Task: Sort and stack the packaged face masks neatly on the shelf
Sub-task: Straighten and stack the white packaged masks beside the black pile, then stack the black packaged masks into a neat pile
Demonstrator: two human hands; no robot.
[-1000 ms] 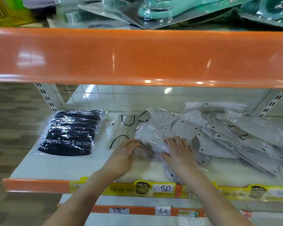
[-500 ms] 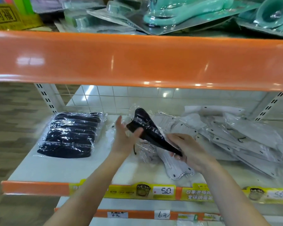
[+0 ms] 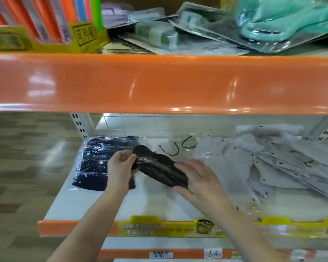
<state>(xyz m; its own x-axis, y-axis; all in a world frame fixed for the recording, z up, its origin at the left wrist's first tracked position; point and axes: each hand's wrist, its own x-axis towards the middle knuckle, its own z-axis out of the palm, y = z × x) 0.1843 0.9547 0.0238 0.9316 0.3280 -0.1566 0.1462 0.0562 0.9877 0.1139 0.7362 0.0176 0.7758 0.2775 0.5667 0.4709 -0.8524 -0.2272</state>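
Observation:
A black packaged mask (image 3: 157, 167) in clear wrap is held above the white shelf (image 3: 79, 203) between both hands. My left hand (image 3: 119, 167) pinches its upper left end. My right hand (image 3: 199, 180) grips its lower right end. Just to the left, a stack of black packaged masks (image 3: 97, 159) lies at the shelf's left side, partly behind my left hand. A loose heap of white packaged masks (image 3: 272, 167) spreads over the right half of the shelf. Behind the held mask lie beige packaged masks (image 3: 178, 146) with black ear loops.
An orange shelf beam (image 3: 159, 82) hangs low overhead, with teal blister packs (image 3: 284, 19) and coloured packets (image 3: 45, 19) on the shelf above it. Yellow price labels (image 3: 159, 226) run along the orange front edge. A white upright (image 3: 79, 125) stands at the back left.
The black mask, lifted from the pile half a second ago, has been carried left toward the black stack by both hands. The view has tilted up and shifted.

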